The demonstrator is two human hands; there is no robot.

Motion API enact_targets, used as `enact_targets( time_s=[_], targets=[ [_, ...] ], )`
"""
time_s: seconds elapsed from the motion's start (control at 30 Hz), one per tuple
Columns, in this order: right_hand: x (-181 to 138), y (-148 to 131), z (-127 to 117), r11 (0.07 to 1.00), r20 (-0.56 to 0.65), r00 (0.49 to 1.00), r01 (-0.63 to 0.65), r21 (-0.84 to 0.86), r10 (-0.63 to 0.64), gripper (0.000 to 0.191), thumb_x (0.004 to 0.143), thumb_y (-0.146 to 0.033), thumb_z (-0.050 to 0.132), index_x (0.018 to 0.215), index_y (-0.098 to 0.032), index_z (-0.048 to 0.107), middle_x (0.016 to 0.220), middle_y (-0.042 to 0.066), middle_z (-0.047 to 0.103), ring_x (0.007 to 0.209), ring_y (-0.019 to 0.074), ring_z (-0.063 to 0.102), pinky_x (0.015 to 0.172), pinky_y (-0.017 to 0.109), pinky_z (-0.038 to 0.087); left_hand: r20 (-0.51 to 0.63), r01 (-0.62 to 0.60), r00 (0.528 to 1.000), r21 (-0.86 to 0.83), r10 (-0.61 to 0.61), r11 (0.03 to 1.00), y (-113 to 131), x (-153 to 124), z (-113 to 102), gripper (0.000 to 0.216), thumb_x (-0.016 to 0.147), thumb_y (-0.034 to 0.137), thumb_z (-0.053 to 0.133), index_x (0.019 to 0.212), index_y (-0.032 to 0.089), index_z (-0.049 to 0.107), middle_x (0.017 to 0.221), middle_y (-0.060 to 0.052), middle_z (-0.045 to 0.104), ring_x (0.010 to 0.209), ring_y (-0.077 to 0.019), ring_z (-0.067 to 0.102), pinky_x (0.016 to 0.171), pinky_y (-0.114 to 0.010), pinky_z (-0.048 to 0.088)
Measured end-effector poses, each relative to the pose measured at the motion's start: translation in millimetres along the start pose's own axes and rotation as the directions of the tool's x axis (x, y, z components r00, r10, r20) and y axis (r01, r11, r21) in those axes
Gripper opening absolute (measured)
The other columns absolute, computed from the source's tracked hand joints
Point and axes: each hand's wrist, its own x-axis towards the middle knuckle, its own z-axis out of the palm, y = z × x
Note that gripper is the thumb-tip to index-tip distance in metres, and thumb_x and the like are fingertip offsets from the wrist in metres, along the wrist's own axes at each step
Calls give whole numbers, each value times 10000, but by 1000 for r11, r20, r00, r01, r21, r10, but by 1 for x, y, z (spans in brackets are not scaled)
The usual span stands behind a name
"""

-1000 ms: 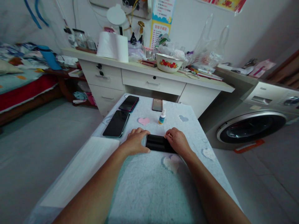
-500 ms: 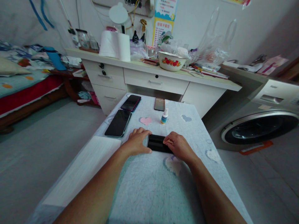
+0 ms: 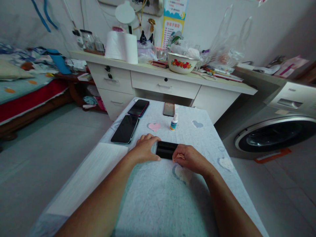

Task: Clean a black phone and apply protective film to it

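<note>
A smartphone (image 3: 165, 150) lies crosswise on the table, dark screen up. My left hand (image 3: 146, 148) clasps its left end, thumb at the near edge and fingers at the far edge. Bunched in the fingers of my right hand (image 3: 191, 159) is a small orange cloth (image 3: 180, 157), which sits against the near edge of the screen. That hand hides the phone's right end. Just beyond the phone, a small white-capped bottle (image 3: 173, 122) with a blue and yellow label stands upright.
Two dark phones, a nearer one (image 3: 125, 129) and a farther one (image 3: 138, 107), lie at the left edge. A phone case (image 3: 169, 109) lies at the far end of the cloth-covered table (image 3: 158, 204). Beyond stands a white desk (image 3: 214, 102); a washing machine (image 3: 276, 121) is at right.
My right hand has slid the cloth toward me, from mid-screen to the phone's near edge. My left hand keeps its grip. The view has shifted slightly.
</note>
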Motion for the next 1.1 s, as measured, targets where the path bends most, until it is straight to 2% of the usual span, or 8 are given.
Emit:
enact_targets(
  time_s=[0.23,0.4,0.57,0.7,0.9,1.1],
  targets=[
    [13,11,6,995,-209,976,-71,-65,56,137,787,-115,559,806,-194,670,827,16,598,765,121,561,710,230,403,8,2,1000,2,-2,1000,0,0,0,747,525,450,737,1212,321,475,1143,-39,472,1095,-286,429,908,-372,382],
    [25,15,9,965,-301,944,-192,-177,133,106,817,-190,565,841,-191,669,863,37,601,804,137,563,747,249,404,13,3,1000,2,-3,1000,0,-1,-1,735,543,449,726,1218,331,461,1170,-34,470,1107,-286,420,912,-370,379],
    [33,18,13,939,-366,912,-273,-208,185,121,831,-212,554,833,-186,672,867,44,606,825,144,568,769,249,400,11,-5,1000,11,4,1000,0,-1,-2,737,534,455,724,1214,324,468,1154,-35,473,1093,-286,423,899,-367,386],
    [31,14,13,951,-330,932,-228,-207,151,116,832,-214,562,845,-184,673,870,41,608,807,139,570,750,245,403,15,-2,1000,13,1,1000,1,-1,-2,729,540,452,722,1212,319,472,1143,-35,473,1087,-282,426,899,-366,386],
    [20,4,10,985,-208,977,-82,-150,50,90,815,-186,584,835,-189,672,843,29,612,777,126,572,716,234,404,17,-3,1000,16,3,1000,-1,0,0,740,541,469,720,1219,323,465,1143,-35,468,1095,-285,421,905,-369,382],
    [10,-6,6,996,-76,997,-10,-86,3,107,785,-142,589,798,-199,679,826,11,627,729,111,577,679,215,401,3,-4,1000,7,4,1000,-1,0,0,728,534,461,723,1203,320,474,1130,-35,472,1082,-282,430,898,-366,387]
  ],
)
